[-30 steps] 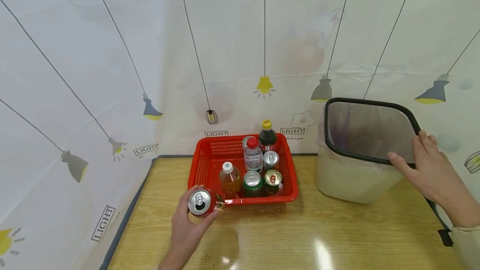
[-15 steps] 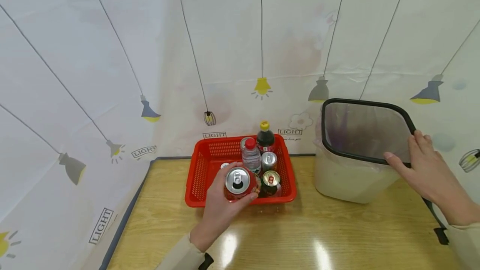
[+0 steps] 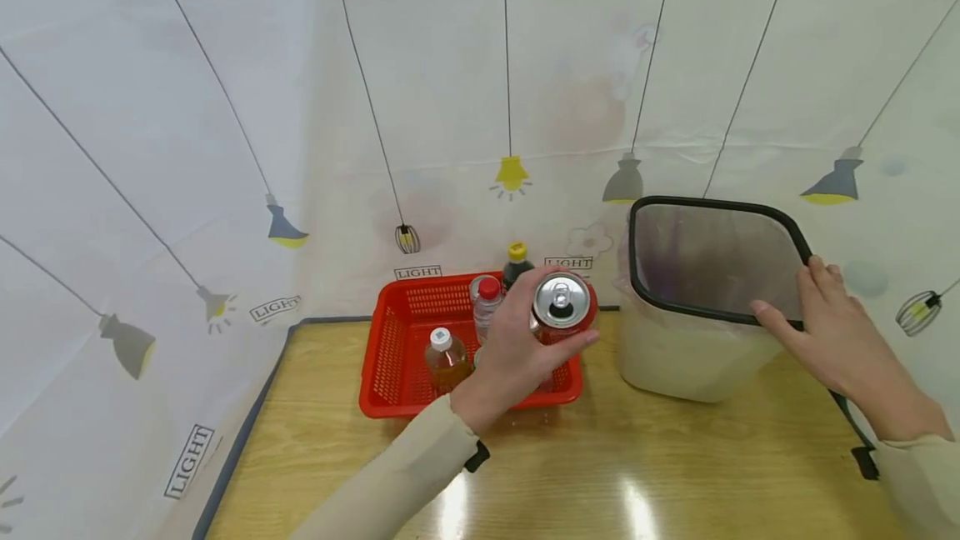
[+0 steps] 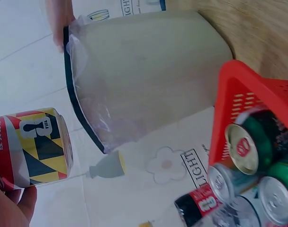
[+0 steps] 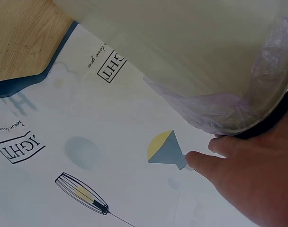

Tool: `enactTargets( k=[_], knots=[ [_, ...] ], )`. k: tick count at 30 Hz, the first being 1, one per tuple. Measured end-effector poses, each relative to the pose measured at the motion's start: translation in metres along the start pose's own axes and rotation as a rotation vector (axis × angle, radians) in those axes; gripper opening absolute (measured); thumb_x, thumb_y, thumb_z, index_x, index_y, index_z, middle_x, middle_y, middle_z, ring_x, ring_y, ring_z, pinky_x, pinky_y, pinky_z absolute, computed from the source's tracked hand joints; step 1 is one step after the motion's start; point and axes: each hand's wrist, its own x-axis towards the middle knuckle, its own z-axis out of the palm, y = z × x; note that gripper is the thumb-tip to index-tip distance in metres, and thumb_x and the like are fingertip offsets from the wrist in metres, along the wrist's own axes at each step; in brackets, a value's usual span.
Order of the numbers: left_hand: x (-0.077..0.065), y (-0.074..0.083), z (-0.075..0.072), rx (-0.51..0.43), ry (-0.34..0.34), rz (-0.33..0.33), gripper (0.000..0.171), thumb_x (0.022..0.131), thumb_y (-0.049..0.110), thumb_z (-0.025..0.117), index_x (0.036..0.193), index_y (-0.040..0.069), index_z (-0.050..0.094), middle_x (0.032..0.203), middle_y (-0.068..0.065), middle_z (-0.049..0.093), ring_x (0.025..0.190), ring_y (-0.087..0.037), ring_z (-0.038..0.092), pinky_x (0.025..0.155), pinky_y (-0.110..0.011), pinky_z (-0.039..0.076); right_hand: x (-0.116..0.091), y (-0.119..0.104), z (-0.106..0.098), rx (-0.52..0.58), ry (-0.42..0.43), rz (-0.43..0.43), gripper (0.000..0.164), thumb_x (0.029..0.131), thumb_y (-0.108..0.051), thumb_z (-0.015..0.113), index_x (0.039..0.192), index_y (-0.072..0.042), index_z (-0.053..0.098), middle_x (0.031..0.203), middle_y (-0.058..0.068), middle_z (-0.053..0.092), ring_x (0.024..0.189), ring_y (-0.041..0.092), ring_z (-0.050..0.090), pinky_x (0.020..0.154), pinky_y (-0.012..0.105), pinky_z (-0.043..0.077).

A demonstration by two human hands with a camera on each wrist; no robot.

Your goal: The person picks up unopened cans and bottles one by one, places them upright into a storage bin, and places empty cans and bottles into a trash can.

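My left hand (image 3: 517, 340) grips a red drink can (image 3: 561, 307) by its side, thumb on the near side, its opened top facing up. It is raised over the right part of the red plastic basket (image 3: 375, 365). In the left wrist view the can (image 4: 37, 146) shows a yellow and black pattern. My right hand (image 3: 847, 340) holds the black rim of a pale trash bin (image 3: 690, 357) at its near right corner, thumb over the opening and fingers along the outer side. A thin clear liner (image 5: 205, 113) hangs over that rim.
The basket holds an amber-drink bottle (image 3: 447, 361) with a white cap, a red-capped clear bottle (image 3: 487, 302), a yellow-capped cola bottle (image 3: 517, 265) and several cans, partly hidden by my left hand. Behind the wooden table (image 3: 585, 473) stands a lamp-printed sheet (image 3: 450, 107).
My left hand has carried the can rightward and up, from the basket's near left corner to above its right side. The right hand stays on the bin rim. The head view has shifted slightly.
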Motion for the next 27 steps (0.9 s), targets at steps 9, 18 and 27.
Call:
enactTargets(
  k=[9, 18, 27],
  knots=[
    [0.028, 0.005, 0.029, -0.009, -0.034, 0.032, 0.080, 0.081, 0.018, 0.091, 0.145, 0.006, 0.045, 0.137, -0.008, 0.059, 0.126, -0.015, 0.057, 0.105, -0.024, 0.048, 0.000, 0.002, 0.000, 0.020, -0.022, -0.047, 0.089, 0.110, -0.043, 0.044, 0.154, 0.020, 0.001, 0.162, 0.037, -0.016, 0.151, 0.052, -0.017, 0.118, 0.072, -0.002],
    [0.058, 0.010, 0.062, 0.035, -0.130, -0.044, 0.081, 0.085, 0.029, 0.089, 0.149, 0.009, 0.043, 0.140, -0.007, 0.058, 0.124, -0.009, 0.058, 0.101, -0.014, 0.045, 0.003, 0.003, 0.003, 0.019, -0.007, -0.058, 0.090, 0.109, -0.044, 0.047, 0.154, 0.022, 0.005, 0.162, 0.040, -0.011, 0.151, 0.054, -0.013, 0.119, 0.071, 0.001],
    [0.098, 0.016, 0.111, 0.074, -0.037, -0.144, 0.087, 0.077, 0.038, 0.093, 0.146, 0.011, 0.047, 0.133, 0.002, 0.060, 0.116, -0.001, 0.058, 0.096, -0.009, 0.043, 0.003, 0.004, -0.001, 0.034, 0.011, -0.050, 0.090, 0.109, -0.042, 0.047, 0.152, 0.024, 0.005, 0.161, 0.042, -0.011, 0.149, 0.058, -0.011, 0.117, 0.073, 0.001]
  ],
)
